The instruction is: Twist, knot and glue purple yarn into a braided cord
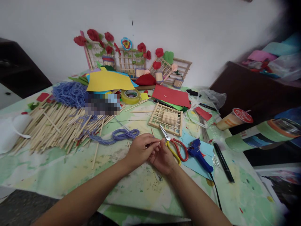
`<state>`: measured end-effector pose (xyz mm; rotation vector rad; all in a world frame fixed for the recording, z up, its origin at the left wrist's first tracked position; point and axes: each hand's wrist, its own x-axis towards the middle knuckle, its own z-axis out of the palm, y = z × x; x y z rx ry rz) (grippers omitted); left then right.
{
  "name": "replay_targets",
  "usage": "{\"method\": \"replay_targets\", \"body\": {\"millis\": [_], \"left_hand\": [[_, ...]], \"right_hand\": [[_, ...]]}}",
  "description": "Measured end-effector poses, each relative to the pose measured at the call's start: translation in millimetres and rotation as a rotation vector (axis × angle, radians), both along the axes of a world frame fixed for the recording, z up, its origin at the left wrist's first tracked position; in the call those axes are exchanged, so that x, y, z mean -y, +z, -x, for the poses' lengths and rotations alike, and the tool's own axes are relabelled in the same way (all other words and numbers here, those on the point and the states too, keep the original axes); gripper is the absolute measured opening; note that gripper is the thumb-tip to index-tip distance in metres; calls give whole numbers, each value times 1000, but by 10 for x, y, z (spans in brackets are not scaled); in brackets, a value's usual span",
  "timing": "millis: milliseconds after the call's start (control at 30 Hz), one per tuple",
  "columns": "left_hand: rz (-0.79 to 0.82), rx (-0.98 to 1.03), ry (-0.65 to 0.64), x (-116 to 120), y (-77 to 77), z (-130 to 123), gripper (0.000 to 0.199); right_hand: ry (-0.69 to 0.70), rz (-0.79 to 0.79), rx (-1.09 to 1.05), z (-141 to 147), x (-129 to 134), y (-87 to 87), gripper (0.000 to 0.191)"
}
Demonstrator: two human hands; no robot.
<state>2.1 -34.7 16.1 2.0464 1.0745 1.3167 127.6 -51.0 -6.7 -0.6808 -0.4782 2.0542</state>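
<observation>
My left hand [140, 150] and my right hand [162, 158] meet above the middle of the table. The fingertips of both are pinched together, and what they hold, if anything, is too small to make out. Open-bladed scissors [172, 140] with one red and one yellow handle lie right beside my right hand. Just beyond is a small wooden stick lattice [158, 114] with a panel of short sticks on it. A looped bundle of purple yarn [122, 135] lies to the left of my left hand.
A blue glue gun [201, 155] rests on light blue paper at right, near a black marker [223, 163], a drink cup [234, 119] and a green bottle [261, 135]. Loose wooden sticks [56, 128] cover the left. Lattices with red paper flowers [92, 35] lean on the wall.
</observation>
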Motion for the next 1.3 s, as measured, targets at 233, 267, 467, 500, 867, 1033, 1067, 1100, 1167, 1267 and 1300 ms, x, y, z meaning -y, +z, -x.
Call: {"method": "replay_targets", "body": {"millis": [233,267,467,500,867,1033,1067,1100,1167,1267,1300], "left_hand": [[-141,-91,11,1,-24,13,15],[-168,-107,14,2,-26,16,15],[-254,-174,17,2,-26,33,16],[-262,-185,15,0,-25,37,16],[-350,-317,71,-37,-15,83,16],[-325,-240,155,-95,-10,136,13],[-303,-223,156,-101,-8,141,13],[-284,-206,148,-104,-8,142,13],[-258,-178,108,-100,-12,138,13],[-214,-145,44,-81,-31,124,13],[-201,-142,27,-75,-37,120,13]], "right_hand": [[-61,37,13,9,-4,-6,43],[-70,45,5,10,-4,-8,40],[-69,62,24,12,10,-20,36],[-73,64,30,11,12,-21,35],[-22,47,-37,7,15,-16,35],[68,-46,-87,-7,19,1,41],[78,-59,-83,-10,20,1,41],[85,-69,-78,-12,21,0,41],[91,-79,-75,-13,23,-6,41],[67,-51,-87,-9,23,-15,40],[52,-35,-92,-7,23,-17,39]]}}
